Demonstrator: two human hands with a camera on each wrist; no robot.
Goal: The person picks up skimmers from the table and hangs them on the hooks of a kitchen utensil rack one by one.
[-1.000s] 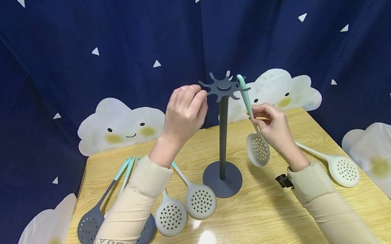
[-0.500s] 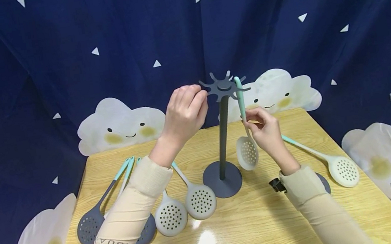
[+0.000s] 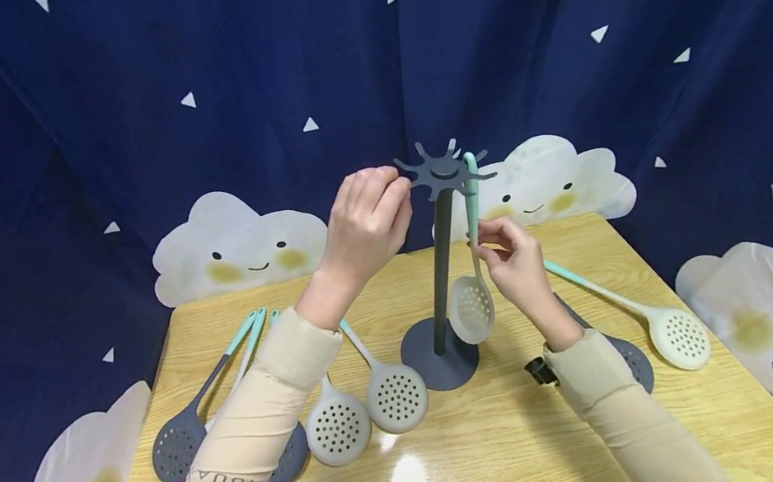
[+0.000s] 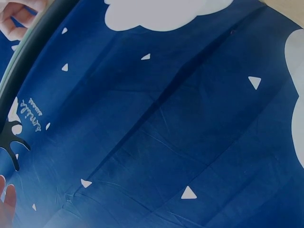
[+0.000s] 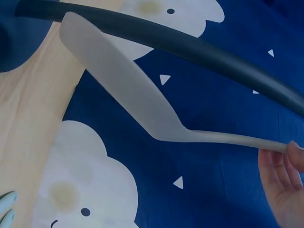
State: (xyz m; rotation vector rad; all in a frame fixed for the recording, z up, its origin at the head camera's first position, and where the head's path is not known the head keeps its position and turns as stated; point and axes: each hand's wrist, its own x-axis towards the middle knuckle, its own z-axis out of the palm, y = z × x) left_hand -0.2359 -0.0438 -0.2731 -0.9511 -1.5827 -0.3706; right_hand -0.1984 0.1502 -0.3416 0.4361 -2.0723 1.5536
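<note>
A dark grey utensil stand (image 3: 445, 274) with a round base and a ring of hooks stands mid-table. My left hand (image 3: 369, 223) is at the left side of its top, curled fingers gripping a hook; the fingertips' contact is partly hidden. My right hand (image 3: 513, 264) pinches a white skimmer (image 3: 470, 312) low on its mint-green handle. This skimmer hangs upright, its handle tip at the hooks on the stand's right side; whether it is hooked on, I cannot tell. In the right wrist view, the white skimmer head (image 5: 123, 85) slants beside the dark pole (image 5: 190, 45), fingers on its neck.
On the left of the wooden table (image 3: 465, 462) lie a dark skimmer (image 3: 179, 447), another dark skimmer (image 3: 290, 459) partly under the left sleeve, and white skimmers (image 3: 339, 427) (image 3: 397, 398). At right lie a white skimmer (image 3: 678, 337) and a dark skimmer (image 3: 633, 361). A blue curtain (image 3: 512, 30) hangs behind.
My right hand has moved left with the white skimmer, bringing its head in front of the stand's base. The dark skimmer at right has come into view. My left hand stays put.
</note>
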